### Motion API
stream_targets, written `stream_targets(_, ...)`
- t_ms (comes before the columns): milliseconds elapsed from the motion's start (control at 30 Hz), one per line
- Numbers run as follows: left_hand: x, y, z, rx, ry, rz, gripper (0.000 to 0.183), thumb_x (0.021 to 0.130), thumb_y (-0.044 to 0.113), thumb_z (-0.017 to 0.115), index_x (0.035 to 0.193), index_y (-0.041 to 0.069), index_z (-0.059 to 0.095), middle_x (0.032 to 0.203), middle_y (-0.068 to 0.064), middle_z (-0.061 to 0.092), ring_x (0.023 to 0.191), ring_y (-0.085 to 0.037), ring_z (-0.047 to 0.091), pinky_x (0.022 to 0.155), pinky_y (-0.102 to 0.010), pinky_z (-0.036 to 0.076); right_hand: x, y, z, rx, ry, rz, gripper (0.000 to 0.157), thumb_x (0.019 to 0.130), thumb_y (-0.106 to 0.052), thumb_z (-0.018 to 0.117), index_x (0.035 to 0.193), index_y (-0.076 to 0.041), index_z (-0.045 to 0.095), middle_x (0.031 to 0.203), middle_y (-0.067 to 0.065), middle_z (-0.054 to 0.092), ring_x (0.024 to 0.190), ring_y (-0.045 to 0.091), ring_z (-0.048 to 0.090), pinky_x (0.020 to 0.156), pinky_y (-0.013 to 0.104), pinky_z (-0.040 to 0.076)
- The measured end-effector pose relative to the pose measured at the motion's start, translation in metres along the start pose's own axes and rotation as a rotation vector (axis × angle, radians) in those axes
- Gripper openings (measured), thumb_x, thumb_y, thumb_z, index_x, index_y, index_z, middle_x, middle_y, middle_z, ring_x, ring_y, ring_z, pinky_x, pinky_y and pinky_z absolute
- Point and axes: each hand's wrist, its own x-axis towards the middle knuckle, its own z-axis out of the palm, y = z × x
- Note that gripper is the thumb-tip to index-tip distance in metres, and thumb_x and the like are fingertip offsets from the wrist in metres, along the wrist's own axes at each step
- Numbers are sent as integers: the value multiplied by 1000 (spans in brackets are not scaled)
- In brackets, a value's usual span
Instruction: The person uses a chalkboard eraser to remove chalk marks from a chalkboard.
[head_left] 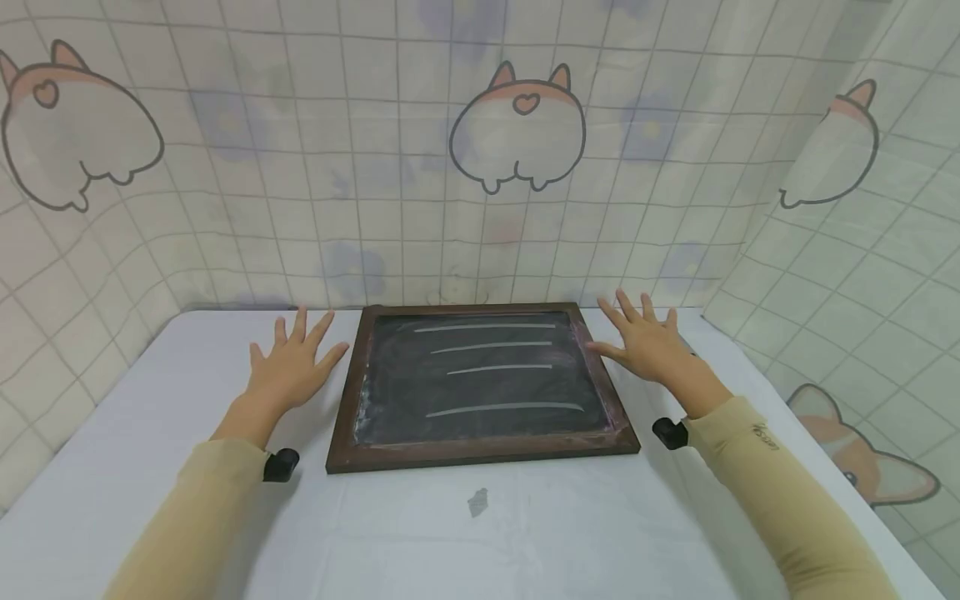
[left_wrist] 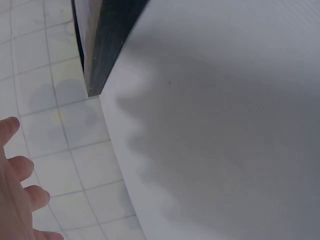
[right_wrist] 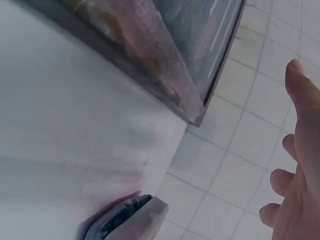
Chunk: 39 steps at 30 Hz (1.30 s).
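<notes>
A small chalkboard [head_left: 480,392] in a brown wooden frame lies on the white table, with several roughly level white chalk lines across its dark face. Left of it, my left hand [head_left: 288,371] is spread with straight fingers, apparently above the table and holding nothing. On the other side, my right hand [head_left: 651,346] is spread likewise, its thumb over or beside the board's right edge. An object like a board eraser [right_wrist: 125,220], dark underneath with a grey back, sits on the table near the right hand. In the head view that hand mostly hides it.
A pale tiled-pattern curtain [head_left: 420,233] with cartoon animals closes off the back and sides. White cloth covers the table [head_left: 375,533], which has a small grey patch [head_left: 478,502] in front of the board. Pinkish smudges mark the cloth beside the eraser-like object.
</notes>
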Motion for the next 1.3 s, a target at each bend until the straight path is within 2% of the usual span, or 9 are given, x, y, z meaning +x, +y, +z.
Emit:
stream_targets(233,-8,-3,-1,16,1,45,80,106,66,29,166,15,14,168,-25,0,151,-54,-3,109,-81,-4,-13,13,-1,34,13,-19,85,103,-57,53,165,-12,17,168,26,7,150,56,0,110,80,-2)
stream_targets(433,-14,-7,1,9,-37,143,75,108,61,33,166,16,18,169,-23,7,152,-52,1,110,-80,-2,-20,32,1,101,1,-8,87,102,-58,54,164,-7,20,168,27,8,150,56,0,110,80,-1)
stream_targets(567,-15,-9,6,13,-56,190,71,109,55,37,166,16,19,169,-22,9,152,-51,3,110,-80,-2,-22,44,4,106,-18,8,85,104,-56,53,163,-4,22,166,29,10,148,60,3,108,82,4)
stream_targets(800,-16,-11,9,19,-73,220,74,108,58,37,165,14,20,170,-21,9,153,-50,4,111,-78,-3,-21,60,12,135,-39,32,83,104,-53,55,161,-1,25,164,32,14,144,64,8,106,83,10)
stream_targets(1000,-15,-9,12,58,-106,237,74,107,59,39,165,16,22,169,-20,12,153,-50,7,112,-79,-1,-20,75,18,185,-35,33,79,104,-44,59,158,6,28,160,38,18,140,68,17,107,80,20)
stream_targets(1167,-14,-8,15,96,-142,252,72,107,56,43,164,15,26,169,-21,15,151,-51,11,111,-80,4,-19,81,20,209,-52,86,76,105,-35,59,156,10,27,157,41,22,138,65,27,109,74,27)
stream_targets(1300,-16,-6,17,127,-174,263,71,107,53,45,164,15,27,168,-21,17,151,-52,13,110,-81,7,-18,83,22,221,-74,124,72,106,-32,58,155,11,28,155,42,24,137,65,29,109,74,29)
